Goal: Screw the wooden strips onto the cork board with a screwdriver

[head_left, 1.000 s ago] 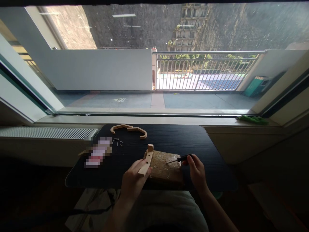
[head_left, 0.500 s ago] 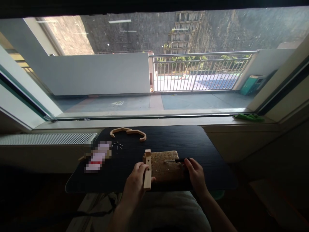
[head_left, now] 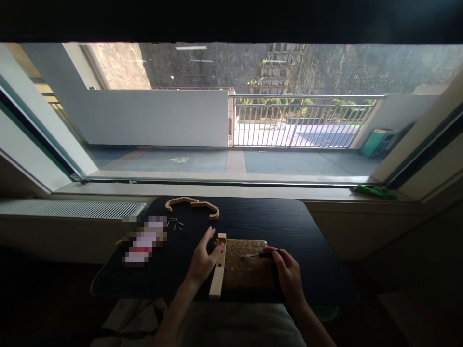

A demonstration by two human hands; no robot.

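Note:
A brown woven panel (head_left: pixel 246 265) lies on the black table (head_left: pixel 307 231) in front of me. A pale wooden bar (head_left: pixel 218 272) stands along its left edge. My left hand (head_left: pixel 201 261) rests against that bar with fingers stretched and the thumb on the wood. My right hand (head_left: pixel 285 273) is closed round a small screwdriver with a dark handle (head_left: pixel 265 254), its thin shaft lying over the panel.
Two curved wooden pieces (head_left: pixel 192 204) lie at the table's far edge. Several small screws (head_left: pixel 175 223) sit near a blurred packet (head_left: pixel 144 239). A radiator grille (head_left: pixel 68 208) runs at left, a green cloth (head_left: pixel 372 191) lies on the sill under the window.
The wooden bar has gone from tilted in my left hand to lying along the panel's left edge. My left fingers have spread out. The view has tipped downward.

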